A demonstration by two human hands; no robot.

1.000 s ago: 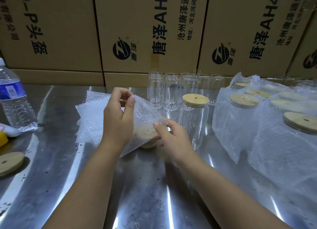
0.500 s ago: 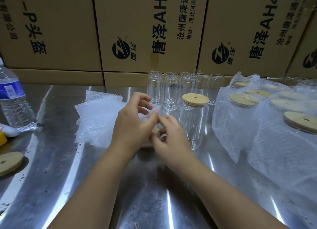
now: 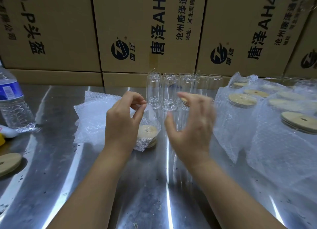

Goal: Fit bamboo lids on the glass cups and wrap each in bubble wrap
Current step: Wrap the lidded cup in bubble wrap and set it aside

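A glass cup with a bamboo lid (image 3: 147,131) lies on its side in a bubble wrap sleeve (image 3: 96,119), lid end facing me. My left hand (image 3: 123,122) pinches the sleeve's open flap just above that lid. My right hand (image 3: 193,125) is blurred, fingers spread, holding nothing, in front of an upright lidded cup whose bamboo lid (image 3: 183,99) peeks past the fingers. Behind stands a row of empty glass cups (image 3: 169,91).
Several wrapped, lidded cups (image 3: 241,108) crowd the right side of the steel table (image 3: 145,186). A loose bamboo lid (image 3: 8,161) and a water bottle (image 3: 12,101) are at the left. Cardboard boxes (image 3: 147,31) wall off the back.
My right hand has let go of the wrapped cup and swung right toward the upright lidded cup. The left hand keeps hold of the wrap's flap, and the lid end now shows.
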